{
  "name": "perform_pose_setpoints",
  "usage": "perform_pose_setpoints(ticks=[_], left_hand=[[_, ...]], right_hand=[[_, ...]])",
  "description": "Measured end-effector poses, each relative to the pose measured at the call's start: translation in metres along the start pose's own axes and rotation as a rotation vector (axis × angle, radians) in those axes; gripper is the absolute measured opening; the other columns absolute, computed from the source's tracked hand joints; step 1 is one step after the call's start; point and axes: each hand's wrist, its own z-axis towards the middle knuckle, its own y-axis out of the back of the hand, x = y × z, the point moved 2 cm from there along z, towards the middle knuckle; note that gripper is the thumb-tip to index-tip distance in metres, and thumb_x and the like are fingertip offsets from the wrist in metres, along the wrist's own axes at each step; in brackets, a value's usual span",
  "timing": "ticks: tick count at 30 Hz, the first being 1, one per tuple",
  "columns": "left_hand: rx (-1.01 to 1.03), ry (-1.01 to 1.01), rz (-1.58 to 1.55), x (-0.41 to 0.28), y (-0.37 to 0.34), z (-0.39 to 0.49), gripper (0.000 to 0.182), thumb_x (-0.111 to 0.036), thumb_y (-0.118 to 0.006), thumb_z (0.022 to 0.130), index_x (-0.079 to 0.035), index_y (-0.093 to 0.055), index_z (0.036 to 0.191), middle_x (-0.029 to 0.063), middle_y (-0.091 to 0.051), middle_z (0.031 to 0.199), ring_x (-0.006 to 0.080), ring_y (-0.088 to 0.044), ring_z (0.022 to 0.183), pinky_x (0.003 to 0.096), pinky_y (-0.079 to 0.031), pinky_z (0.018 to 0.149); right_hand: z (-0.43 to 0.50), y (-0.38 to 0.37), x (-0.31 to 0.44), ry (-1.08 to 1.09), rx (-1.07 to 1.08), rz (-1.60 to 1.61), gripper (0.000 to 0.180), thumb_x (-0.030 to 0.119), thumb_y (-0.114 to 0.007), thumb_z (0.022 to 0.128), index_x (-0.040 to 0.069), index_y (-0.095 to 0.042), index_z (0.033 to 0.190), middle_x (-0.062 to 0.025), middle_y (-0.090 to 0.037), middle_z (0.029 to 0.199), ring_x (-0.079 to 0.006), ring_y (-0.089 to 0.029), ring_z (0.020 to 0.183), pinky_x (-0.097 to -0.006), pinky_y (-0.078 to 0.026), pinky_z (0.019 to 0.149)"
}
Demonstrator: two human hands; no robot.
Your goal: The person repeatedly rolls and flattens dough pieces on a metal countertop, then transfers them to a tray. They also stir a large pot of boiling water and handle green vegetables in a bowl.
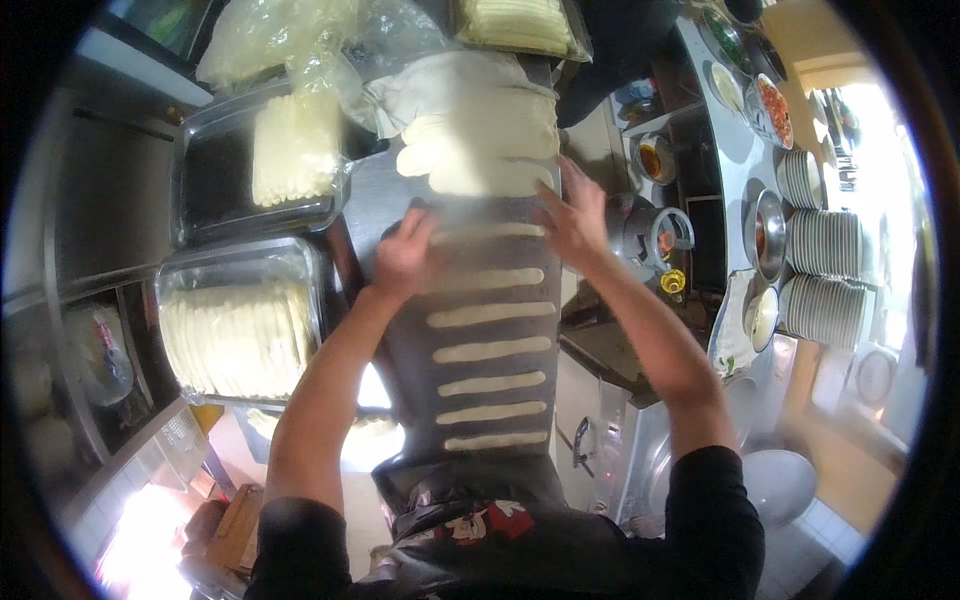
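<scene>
Several long strips of dough [491, 349] lie crosswise in a row on a dark, smooth worktop [409, 375]. Beyond them is a pile of wide, flat dough pieces [487, 150], with a pale cloth [457, 75] behind. My left hand [409, 251] is at the left end of the farthest strips, fingers bent downward; blur hides whether it holds anything. My right hand [574, 214] is over the worktop's right edge, fingers apart, its fingertips near the flat dough and the right end of the farthest strip. Nothing shows in its grasp.
To the left stand a tray [259, 225] part-filled with dough sticks and a plastic-covered, fuller tray [161, 300]. Another dough tray [517, 30] is at the far end. On the right, a counter holds stacked plates [825, 244] and bowls, with a gas cylinder [652, 232] beside it.
</scene>
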Motion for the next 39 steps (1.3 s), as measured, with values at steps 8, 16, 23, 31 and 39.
perform_pose_setpoints(ticks=[8,16,23,31,39], left_hand=[[-0.134,0.196,0.092,-0.013,0.011,-0.025,0.052,-0.012,-0.083,0.085,-0.005,-0.066,0.134,0.0157,-0.060,0.133,0.0362,-0.061,0.120,0.0473,-0.053,0.099],[0.076,0.772,0.151,-0.078,0.033,-0.219,0.095,-0.018,-0.079,0.091,-0.003,-0.023,0.166,0.0304,-0.036,0.160,0.0518,-0.036,0.146,0.0599,-0.033,0.122],[-0.021,1.272,-0.848,-0.059,0.034,-0.261,0.049,-0.008,-0.071,0.089,0.000,-0.056,0.135,0.0147,-0.069,0.104,0.0238,-0.069,0.086,0.0386,-0.056,0.075],[0.136,0.566,-0.092,-0.049,0.051,-0.205,0.032,-0.011,-0.068,0.092,-0.005,-0.055,0.121,0.0195,-0.066,0.087,0.0397,-0.070,0.081,0.0486,-0.055,0.071],[0.202,0.005,0.379,-0.025,0.025,-0.024,0.075,-0.040,-0.072,0.093,-0.004,-0.046,0.154,0.0213,-0.046,0.153,0.0419,-0.044,0.145,0.0539,-0.040,0.118]], right_hand=[[0.034,-0.035,0.071,-0.087,0.111,0.046,0.071,0.042,-0.058,0.104,0.016,-0.037,0.167,-0.0193,-0.017,0.178,-0.0415,-0.011,0.165,-0.0759,-0.003,0.124],[0.065,-0.057,0.125,-0.169,0.149,0.111,0.073,0.037,-0.064,0.101,0.015,-0.038,0.165,-0.0227,-0.016,0.176,-0.0446,-0.013,0.164,-0.0777,-0.007,0.123],[0.069,-0.076,0.159,-0.184,0.106,0.041,0.073,0.039,-0.062,0.102,0.014,-0.037,0.165,-0.0231,-0.016,0.175,-0.0442,-0.013,0.163,-0.0779,-0.011,0.123],[0.048,-0.099,0.117,-0.305,-0.127,0.307,0.080,0.042,-0.063,0.103,0.007,-0.029,0.167,-0.0252,-0.020,0.174,-0.0416,-0.017,0.163,-0.0657,-0.014,0.128],[-0.081,-0.022,-0.007,-0.124,0.086,0.030,0.076,0.051,-0.069,0.097,-0.001,-0.055,0.150,-0.0237,-0.043,0.163,-0.0413,-0.034,0.155,-0.0637,-0.021,0.126]])
